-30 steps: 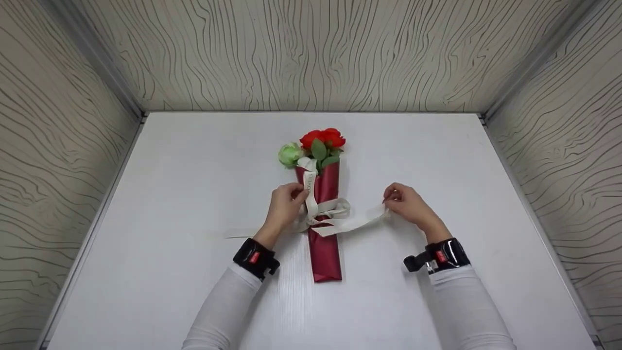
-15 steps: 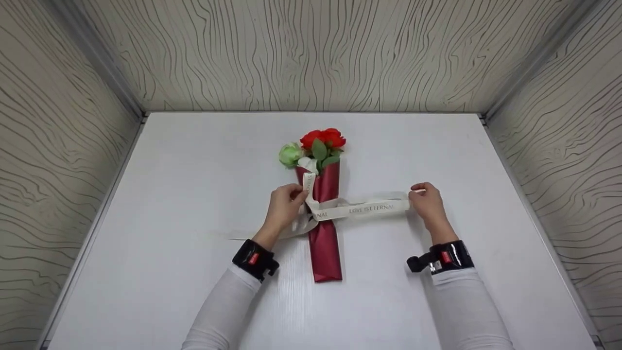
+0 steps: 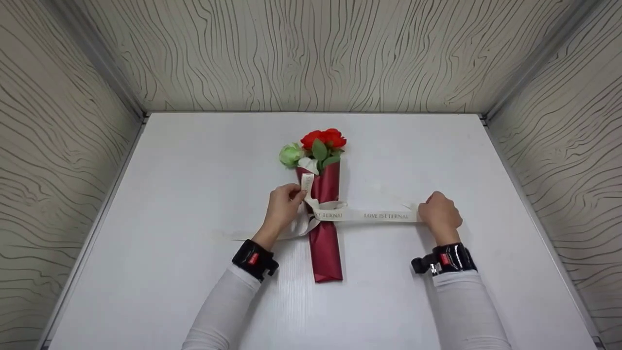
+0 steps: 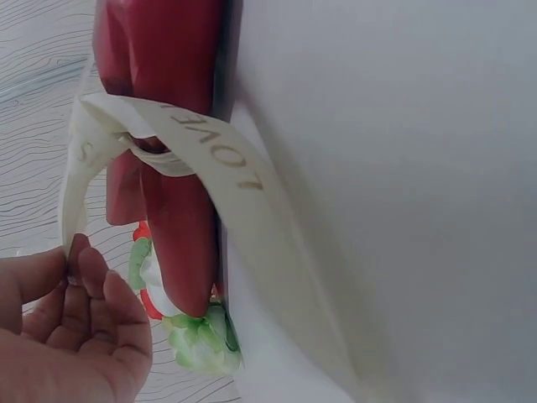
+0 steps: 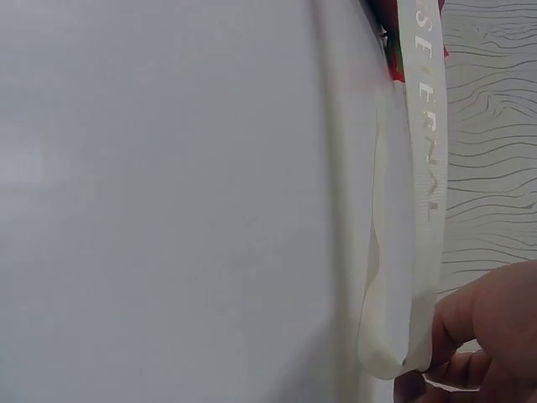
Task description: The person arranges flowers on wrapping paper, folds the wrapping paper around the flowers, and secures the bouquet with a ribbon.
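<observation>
A cream ribbon (image 3: 386,216) printed with "LOVE IS ETERNAL" goes round a bouquet in dark red wrapping paper (image 3: 326,253). My left hand (image 3: 282,206) pinches one part of the ribbon between thumb and fingertips, just left of the bouquet; the left wrist view shows that part raised above the wrap. Out to the right, my right hand (image 3: 441,216) grips another stretch, pulled straight from the bouquet's middle. In the right wrist view the ribbon doubles back in a fold (image 5: 382,357) beside the fingers. Red flowers (image 3: 323,139), a pale green flower (image 3: 291,154) and leaves top the bouquet.
A loose ribbon tail (image 3: 243,235) runs left across the white table (image 3: 184,170), passing under the left wrist. Wood-grain patterned panels (image 3: 311,53) enclose the table at the back and both sides. Each wrist wears a black strap with a camera.
My right hand has moved right and turned palm down, drawing the slack ribbon and its loop out into a straight band. My left hand has stayed nearly in place, pinching its ribbon part.
</observation>
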`<state>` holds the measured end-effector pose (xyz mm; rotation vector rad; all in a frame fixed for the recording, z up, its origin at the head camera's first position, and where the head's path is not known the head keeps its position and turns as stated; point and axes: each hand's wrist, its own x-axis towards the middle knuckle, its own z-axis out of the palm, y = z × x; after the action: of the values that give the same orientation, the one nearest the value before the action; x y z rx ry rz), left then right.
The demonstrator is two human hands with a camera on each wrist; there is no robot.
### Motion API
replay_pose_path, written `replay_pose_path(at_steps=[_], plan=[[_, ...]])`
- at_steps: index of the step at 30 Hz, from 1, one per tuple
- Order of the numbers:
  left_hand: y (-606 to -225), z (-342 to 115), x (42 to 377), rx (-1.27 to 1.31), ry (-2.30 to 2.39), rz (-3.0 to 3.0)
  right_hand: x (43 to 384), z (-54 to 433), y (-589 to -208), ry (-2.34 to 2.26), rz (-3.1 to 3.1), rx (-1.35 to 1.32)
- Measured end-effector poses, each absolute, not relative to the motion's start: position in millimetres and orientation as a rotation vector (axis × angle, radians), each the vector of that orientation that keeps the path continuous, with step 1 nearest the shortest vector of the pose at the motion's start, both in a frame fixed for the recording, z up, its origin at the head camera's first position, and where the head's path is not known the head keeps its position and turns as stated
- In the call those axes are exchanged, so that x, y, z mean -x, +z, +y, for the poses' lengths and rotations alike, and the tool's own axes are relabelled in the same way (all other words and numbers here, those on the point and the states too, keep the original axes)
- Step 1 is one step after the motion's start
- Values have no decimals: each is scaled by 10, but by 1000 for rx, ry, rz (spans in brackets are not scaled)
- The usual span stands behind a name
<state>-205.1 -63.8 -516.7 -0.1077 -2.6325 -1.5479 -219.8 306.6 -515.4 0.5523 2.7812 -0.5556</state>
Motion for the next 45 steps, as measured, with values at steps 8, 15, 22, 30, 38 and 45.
replay_pose_path(at_steps=[8,15,22,30,38,45], plan=[[-5166,-626,2046,134,-1548,-2628,2211,2941,-5179,-558,2869,-194],[-5152,-602,2034,151,-1563,-2614,2163,2286,-5179,-966,2676,452],[-5146,-578,2018,171,-1556,-2599,2052,1746,-5296,-1087,2503,790],[-5133,-572,2009,160,-1549,-2614,2018,1663,-5304,-1130,2428,802],[-5136,-587,2019,157,-1553,-2603,2051,1765,-5243,-1109,2570,705],[-5154,-582,2009,164,-1548,-2592,2068,1645,-5229,-1221,2659,482]])
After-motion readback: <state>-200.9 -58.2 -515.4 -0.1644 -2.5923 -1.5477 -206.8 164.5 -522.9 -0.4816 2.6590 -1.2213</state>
